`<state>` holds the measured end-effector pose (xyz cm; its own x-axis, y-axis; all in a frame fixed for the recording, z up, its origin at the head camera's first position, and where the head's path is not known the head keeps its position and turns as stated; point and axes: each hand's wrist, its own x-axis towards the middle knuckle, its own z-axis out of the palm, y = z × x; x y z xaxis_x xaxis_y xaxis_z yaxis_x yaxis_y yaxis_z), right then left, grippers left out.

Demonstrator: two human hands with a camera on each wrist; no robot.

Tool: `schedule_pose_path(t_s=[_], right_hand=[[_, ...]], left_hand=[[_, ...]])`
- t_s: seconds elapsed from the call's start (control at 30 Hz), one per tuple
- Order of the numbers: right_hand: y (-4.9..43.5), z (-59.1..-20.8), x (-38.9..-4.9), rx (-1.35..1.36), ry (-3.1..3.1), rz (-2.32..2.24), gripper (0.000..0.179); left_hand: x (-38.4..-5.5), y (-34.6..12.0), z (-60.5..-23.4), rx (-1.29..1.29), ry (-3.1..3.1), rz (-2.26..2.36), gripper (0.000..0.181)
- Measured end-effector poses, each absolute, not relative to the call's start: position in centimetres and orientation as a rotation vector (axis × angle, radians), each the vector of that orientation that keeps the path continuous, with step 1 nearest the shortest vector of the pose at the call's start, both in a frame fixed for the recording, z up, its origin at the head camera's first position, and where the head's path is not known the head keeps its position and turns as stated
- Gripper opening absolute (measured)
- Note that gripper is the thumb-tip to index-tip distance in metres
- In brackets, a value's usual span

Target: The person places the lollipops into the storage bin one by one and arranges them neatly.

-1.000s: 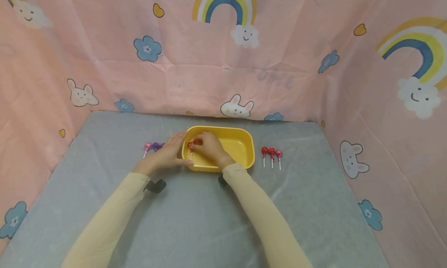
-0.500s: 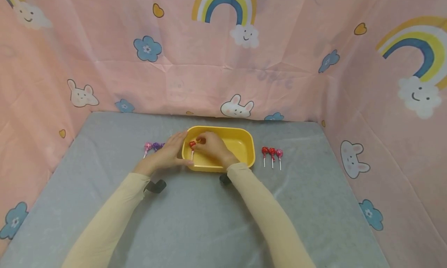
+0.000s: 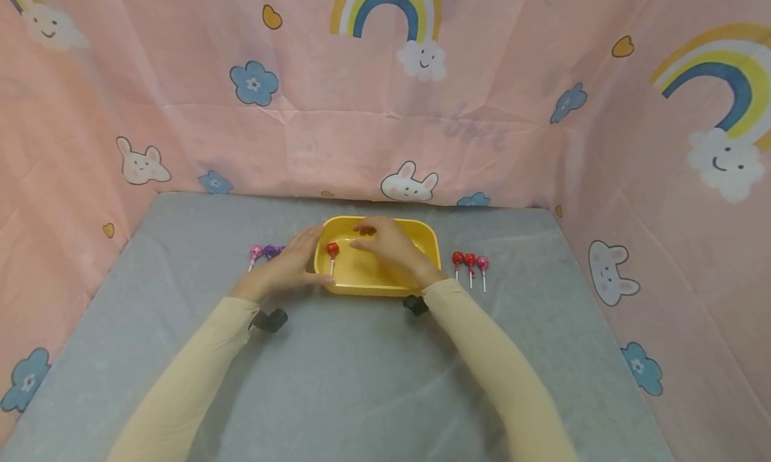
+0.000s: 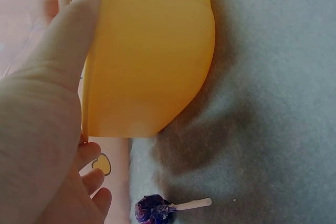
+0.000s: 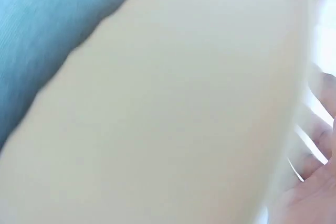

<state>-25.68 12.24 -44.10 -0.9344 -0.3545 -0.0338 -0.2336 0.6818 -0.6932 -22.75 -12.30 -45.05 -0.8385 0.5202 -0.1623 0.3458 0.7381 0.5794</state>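
Note:
In the head view a yellow plastic box (image 3: pixel 376 290) sits in the middle of the grey table. My left hand (image 3: pixel 284 266) rests against its left end, thumb at the near corner and fingers at the far one; the left wrist view shows the thumb (image 4: pixel 71 38) straight along the rim. A red lollipop (image 3: pixel 332 250) with a white stick lies inside the box at the left. My right hand (image 3: pixel 391 246) is over the box's middle, to the right of that lollipop, thumb and fingers apart with nothing seen between them. The box's wall (image 5: pixel 157 103) fills the blurred right wrist view.
Right of the box lie two red lollipops (image 3: pixel 470 261) and a pink lollipop (image 3: pixel 483 264). On its left are a light pink lollipop (image 3: pixel 255 251) and purple lollipops (image 3: pixel 270 252), partly hidden by the left hand. Pink printed cloth walls (image 3: pixel 337 147) enclose the table's back and sides.
My right hand has let go of the red lollipop and moved right, its fingers spreading. That lollipop lies at the box's left side. The left hand stays in place.

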Motion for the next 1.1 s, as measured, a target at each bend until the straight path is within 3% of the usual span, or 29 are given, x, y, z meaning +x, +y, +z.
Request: schedule_pose_path(t_s=[0.5,0.77,1.1], right_hand=[[21.9,-41.2,-24.9,-0.438,2.82,-1.304,0.041],[27.6,-42.8,-24.7,-0.162,2.839,-1.243,0.048],[31.5,-45.6,-24.0,-0.041,2.806,-1.167,0.047]], left_hand=[[-22.6,-12.1,-44.7,0.655,2.616,0.787,0.121],[-22.5,-12.0,-44.6,0.656,2.621,0.781,0.12],[-22.7,-12.1,-44.9,0.653,2.616,0.787,0.12]])
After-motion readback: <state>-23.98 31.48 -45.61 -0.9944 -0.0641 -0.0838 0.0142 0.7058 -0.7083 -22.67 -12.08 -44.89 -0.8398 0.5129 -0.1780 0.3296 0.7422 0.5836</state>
